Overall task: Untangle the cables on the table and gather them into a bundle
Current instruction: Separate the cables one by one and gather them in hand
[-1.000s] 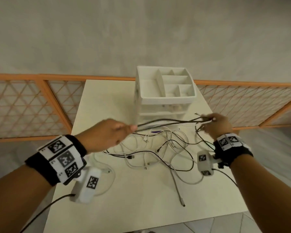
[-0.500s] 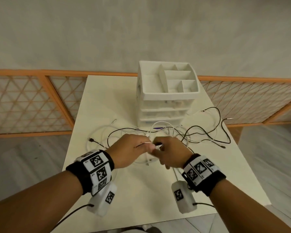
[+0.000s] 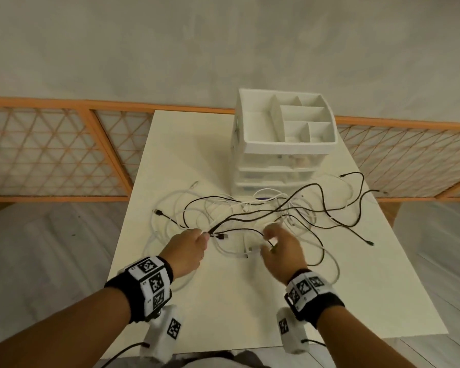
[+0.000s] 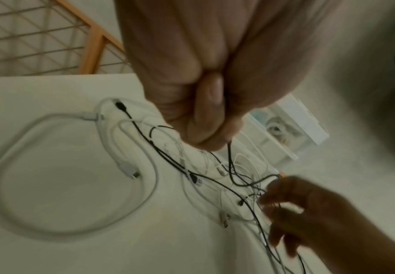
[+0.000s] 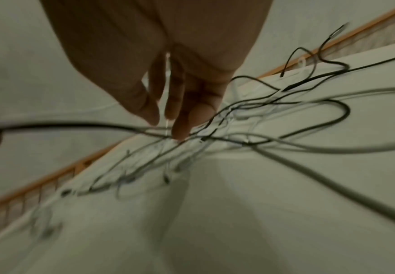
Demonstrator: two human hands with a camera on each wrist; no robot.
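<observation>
From the head view, your left hand (image 3: 187,249) is closed in a pinch on a black cable (image 3: 252,217) near its plug end, lifted just off the table (image 3: 223,301). Your right hand (image 3: 282,251) hovers over the tangle of cables (image 3: 250,208) with fingers spread loosely; whether it holds a strand, this view can't tell. The tangle lies mid-table, in front of the white drawer organizer (image 3: 283,144), with black strands trailing off to the right.

Left wrist view now: your thumb and curled fingers (image 4: 206,115) clamp that black cable (image 4: 230,159), which drops straight down into the pile. Only here do you see the thick white cable (image 4: 79,229) looped wide on the table's left part.

Right wrist view, blurred: your right hand (image 5: 168,83) has fingers pointing down, fairly straight, fingertips (image 5: 180,129) at the crossing strands, gripping nothing that shows. The black cable (image 5: 74,125) runs taut leftward to your other hand.
</observation>
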